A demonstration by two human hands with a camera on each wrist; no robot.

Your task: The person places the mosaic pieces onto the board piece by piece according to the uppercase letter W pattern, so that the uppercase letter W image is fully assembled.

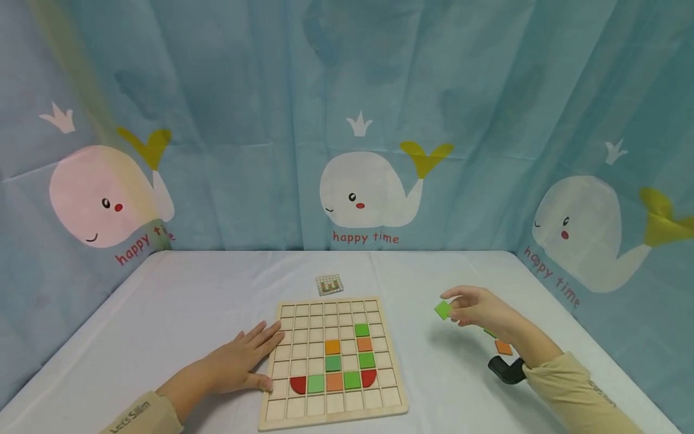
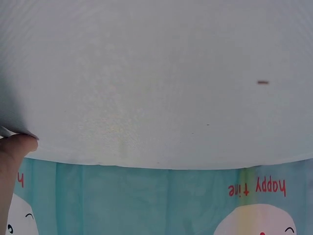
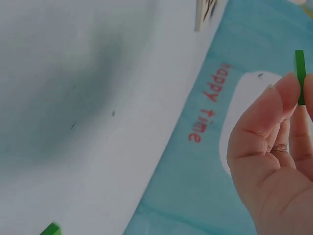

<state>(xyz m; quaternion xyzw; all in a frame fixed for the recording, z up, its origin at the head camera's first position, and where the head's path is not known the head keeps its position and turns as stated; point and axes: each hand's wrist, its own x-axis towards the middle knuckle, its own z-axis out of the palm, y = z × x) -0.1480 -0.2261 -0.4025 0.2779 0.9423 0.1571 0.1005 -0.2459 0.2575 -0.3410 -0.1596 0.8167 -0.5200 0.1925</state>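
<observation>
Between thumb and fingers my right hand [image 1: 474,306] pinches a square green tile [image 1: 442,310], raised above the table to the right of the board. In the right wrist view this tile [image 3: 300,77] shows edge-on. My left hand [image 1: 238,363] lies flat with fingers spread, its fingertips and thumb at the left edge of the wooden grid board [image 1: 303,408]. On the board, red quarter-round pieces [image 1: 298,384] flank a row of green and orange squares. Above that row stand a column with an orange tile [image 1: 332,347] on top and another topped by a green tile [image 1: 361,330].
A small pattern card [image 1: 329,284] lies behind the board. Near my right forearm are a loose orange tile [image 1: 503,348], a partly hidden green tile [image 1: 490,332] and a black curved object [image 1: 505,369]. A blue whale-print curtain [image 1: 260,181] surrounds the white table.
</observation>
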